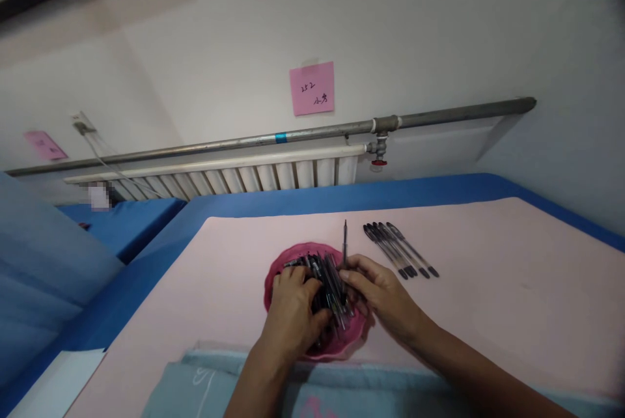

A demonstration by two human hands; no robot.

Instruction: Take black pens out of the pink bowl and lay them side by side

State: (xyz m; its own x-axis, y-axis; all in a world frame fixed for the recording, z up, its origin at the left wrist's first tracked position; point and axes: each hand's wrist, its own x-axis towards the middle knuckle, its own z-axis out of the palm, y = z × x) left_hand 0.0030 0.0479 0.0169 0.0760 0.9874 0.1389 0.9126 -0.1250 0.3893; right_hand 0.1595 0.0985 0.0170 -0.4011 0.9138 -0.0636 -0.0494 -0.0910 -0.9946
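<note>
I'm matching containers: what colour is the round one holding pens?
The round, wavy-rimmed container is deep pink, clearest in the head view.

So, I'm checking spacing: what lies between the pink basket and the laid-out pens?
In the head view, the right hand, holding a slim pen piece, and some pink sheet.

Left hand (293, 307) partly hides the pens (333, 282) — and pink bowl (344, 344).

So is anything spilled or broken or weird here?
Nothing looks spilled or broken. The pens in the bowl are jumbled, but that's just untidy. The oddest bit is the pen in the right hand: its thin tip seems bare, while the row of pens on the right looks capped.
</note>
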